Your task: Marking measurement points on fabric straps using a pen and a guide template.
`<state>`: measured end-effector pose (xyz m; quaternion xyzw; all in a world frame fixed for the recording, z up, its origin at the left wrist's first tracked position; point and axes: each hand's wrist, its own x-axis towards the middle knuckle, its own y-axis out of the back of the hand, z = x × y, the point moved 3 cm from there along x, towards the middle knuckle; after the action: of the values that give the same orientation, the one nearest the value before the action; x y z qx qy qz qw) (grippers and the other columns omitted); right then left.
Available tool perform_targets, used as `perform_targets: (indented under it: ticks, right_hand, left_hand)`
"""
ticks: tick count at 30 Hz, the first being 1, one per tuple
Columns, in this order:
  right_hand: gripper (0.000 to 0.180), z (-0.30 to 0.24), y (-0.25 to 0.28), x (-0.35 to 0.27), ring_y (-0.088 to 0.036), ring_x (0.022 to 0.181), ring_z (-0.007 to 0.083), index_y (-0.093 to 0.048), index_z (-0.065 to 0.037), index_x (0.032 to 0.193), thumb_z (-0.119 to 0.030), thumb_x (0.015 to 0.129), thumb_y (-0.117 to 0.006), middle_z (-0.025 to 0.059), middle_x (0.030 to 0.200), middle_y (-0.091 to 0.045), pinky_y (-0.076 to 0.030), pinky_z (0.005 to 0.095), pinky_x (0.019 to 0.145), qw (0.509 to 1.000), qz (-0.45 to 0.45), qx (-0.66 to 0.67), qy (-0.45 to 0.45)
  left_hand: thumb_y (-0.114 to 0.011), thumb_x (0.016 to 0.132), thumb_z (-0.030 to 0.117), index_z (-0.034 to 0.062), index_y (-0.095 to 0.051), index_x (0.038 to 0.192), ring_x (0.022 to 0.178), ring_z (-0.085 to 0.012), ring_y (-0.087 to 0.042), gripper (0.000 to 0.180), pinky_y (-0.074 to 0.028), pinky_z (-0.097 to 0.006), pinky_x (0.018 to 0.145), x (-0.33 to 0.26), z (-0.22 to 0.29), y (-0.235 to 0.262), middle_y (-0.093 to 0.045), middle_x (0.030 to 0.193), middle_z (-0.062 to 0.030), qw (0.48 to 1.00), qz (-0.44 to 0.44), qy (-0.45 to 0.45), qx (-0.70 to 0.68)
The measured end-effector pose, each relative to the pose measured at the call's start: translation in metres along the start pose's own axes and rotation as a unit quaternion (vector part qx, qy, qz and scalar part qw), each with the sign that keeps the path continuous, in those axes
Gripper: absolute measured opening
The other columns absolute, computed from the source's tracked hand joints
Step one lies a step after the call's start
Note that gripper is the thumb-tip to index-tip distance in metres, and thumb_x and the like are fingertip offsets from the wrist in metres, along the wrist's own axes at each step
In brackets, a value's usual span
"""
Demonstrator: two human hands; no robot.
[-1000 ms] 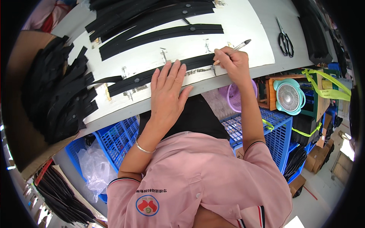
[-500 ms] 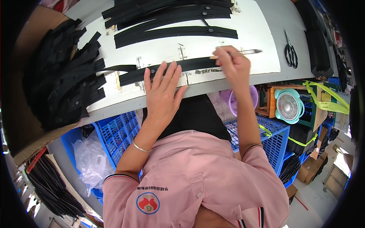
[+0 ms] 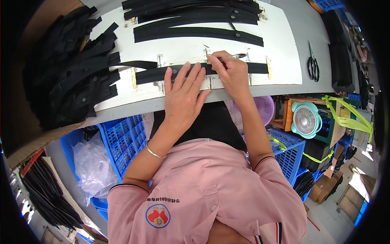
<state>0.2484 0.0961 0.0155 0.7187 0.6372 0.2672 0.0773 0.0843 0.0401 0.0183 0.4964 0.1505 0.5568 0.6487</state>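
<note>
A black fabric strip (image 3: 258,68) lies lengthwise along the near side of a white board (image 3: 280,53), which has dark marks drawn on it. My left hand (image 3: 181,92) rests flat on the strip's left half, fingers stretched out, next to a round dark dot on the fabric. Just to its right, my right hand (image 3: 232,76) grips a slim pen (image 3: 239,55). The pen's dark end points off to the right, and its pale tip is at the strip's upper edge near the middle. Whether the tip touches the fabric I cannot tell.
More black strips (image 3: 195,33) lie across the board's far side. Heaped strips (image 3: 61,77) fill a cardboard box (image 3: 44,142) at left. Black-handled scissors (image 3: 313,67) and a black stack (image 3: 342,61) are at right. Blue crates (image 3: 122,142) and a turquoise fan (image 3: 305,119) stand below table level.
My right hand has moved left along the strip with the pen, from its right part to near the middle. My left hand stays pressed on the strip. The whole view has shifted slightly.
</note>
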Motion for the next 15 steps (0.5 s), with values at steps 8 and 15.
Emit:
perform_targets:
  ticks: [8, 15]
  right_hand:
    - [0.023, -0.0037, 0.0086, -0.0029, -0.063, 0.054, 0.0162, -0.076, 0.0, 0.089, -0.021, 0.096, -0.073, 0.0066, 0.076, -0.075, -0.047, 0.0297, 0.053, 0.998, -0.053, 0.004, -0.026]
    - [0.022, -0.0029, 0.0074, -0.0025, -0.064, 0.053, 0.014, -0.078, -0.001, 0.089, -0.022, 0.096, -0.072, 0.0084, 0.071, -0.073, -0.047, 0.0287, 0.053, 0.996, -0.067, -0.036, 0.046]
  left_hand:
    - [-0.076, 0.092, 0.025, 0.007, -0.063, 0.141, 0.14, -0.0297, -0.051, 0.054, -0.023, -0.055, 0.122, 0.0001, -0.0002, 0.0004, -0.061, 0.147, -0.008, 1.0, 0.008, -0.005, 0.002]
    - [-0.075, 0.091, 0.027, 0.0046, -0.065, 0.136, 0.14, -0.0281, -0.05, 0.051, -0.023, -0.056, 0.123, -0.0013, -0.0019, -0.0015, -0.06, 0.145, -0.0069, 1.0, 0.025, -0.007, 0.011]
